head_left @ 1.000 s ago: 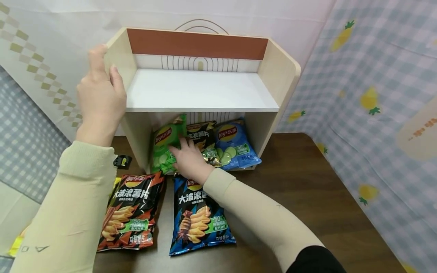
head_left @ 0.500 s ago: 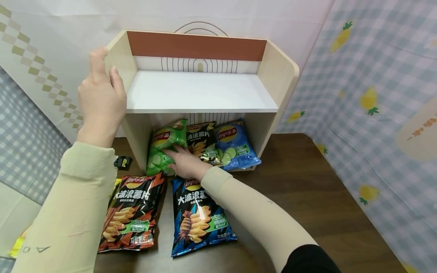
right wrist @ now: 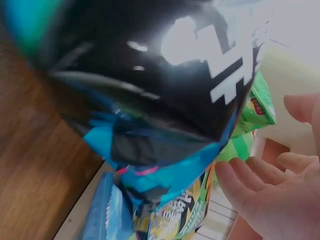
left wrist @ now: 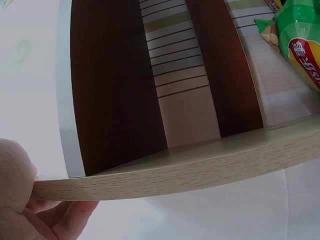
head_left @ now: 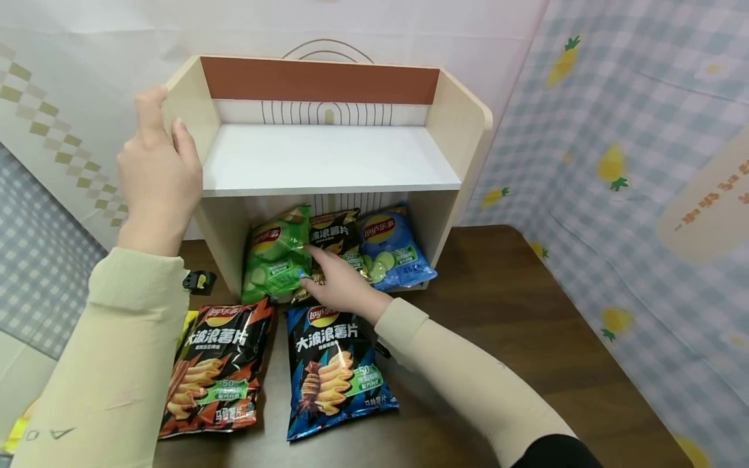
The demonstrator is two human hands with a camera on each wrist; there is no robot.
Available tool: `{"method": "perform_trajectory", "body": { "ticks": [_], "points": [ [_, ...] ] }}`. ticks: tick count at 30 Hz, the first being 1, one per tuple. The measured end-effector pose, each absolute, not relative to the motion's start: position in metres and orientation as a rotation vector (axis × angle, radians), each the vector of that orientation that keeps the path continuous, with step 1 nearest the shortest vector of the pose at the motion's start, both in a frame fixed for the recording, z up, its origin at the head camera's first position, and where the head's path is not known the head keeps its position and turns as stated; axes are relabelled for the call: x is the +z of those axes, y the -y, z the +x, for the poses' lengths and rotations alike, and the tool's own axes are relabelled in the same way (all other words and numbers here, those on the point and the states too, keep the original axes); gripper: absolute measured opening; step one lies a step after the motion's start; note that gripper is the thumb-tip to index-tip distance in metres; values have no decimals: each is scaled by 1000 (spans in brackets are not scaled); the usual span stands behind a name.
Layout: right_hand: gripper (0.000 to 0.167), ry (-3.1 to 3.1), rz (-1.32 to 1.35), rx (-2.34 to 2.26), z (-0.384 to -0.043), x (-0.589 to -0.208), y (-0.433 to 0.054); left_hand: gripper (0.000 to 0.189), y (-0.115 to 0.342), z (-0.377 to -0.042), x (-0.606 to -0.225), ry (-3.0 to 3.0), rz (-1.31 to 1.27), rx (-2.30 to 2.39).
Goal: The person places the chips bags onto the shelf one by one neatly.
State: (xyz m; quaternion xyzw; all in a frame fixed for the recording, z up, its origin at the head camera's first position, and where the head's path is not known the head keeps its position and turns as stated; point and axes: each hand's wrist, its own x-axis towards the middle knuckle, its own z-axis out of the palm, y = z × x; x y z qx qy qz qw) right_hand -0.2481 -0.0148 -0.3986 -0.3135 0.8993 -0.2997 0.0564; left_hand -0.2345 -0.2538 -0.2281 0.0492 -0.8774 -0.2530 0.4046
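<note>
My left hand (head_left: 158, 175) grips the left side panel (left wrist: 150, 184) of a small wooden shelf, thumb on one face and fingers on the other. In the head view my right hand (head_left: 342, 279) is in front of the lower compartment, thumb and fingers apart. Its fingertips are by the right edge of a green Lay's chip bag (head_left: 275, 250); contact is unclear. The right wrist view shows nothing in that hand's palm. The green bag leans at the compartment's left, beside a black-and-gold chip bag (head_left: 332, 229), partly hidden by the hand, and a light-blue chip bag (head_left: 389, 244).
A black-and-red chip bag (head_left: 216, 370) and a black-and-blue chip bag (head_left: 336, 374) lie on the brown table (head_left: 497, 312) before the shelf. Part of a yellow bag (head_left: 188, 323) shows behind the red one. The upper white board (head_left: 333, 156) spans the shelf above the bags.
The green bag's lower part has shifted left and the bag has settled lower in the compartment. My right hand has drawn back to the right from it. The left hand keeps its grip.
</note>
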Motion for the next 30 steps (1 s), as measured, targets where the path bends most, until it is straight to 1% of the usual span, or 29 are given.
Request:
{"method": "perform_trajectory", "body": {
  "ticks": [10,25,30],
  "points": [
    [77,-2687,-899,-1055,-232,-394,-12,41,253,-232,-226,2210,125,-636],
    [79,-2719,-865,-1055,-225,-403,-38,42,253,-233,-227,2216,128,-637],
    [79,-2699,-892,-1113,-222,-408,-46,42,253,-231,-226,2219,124,-635]
  ]
}}
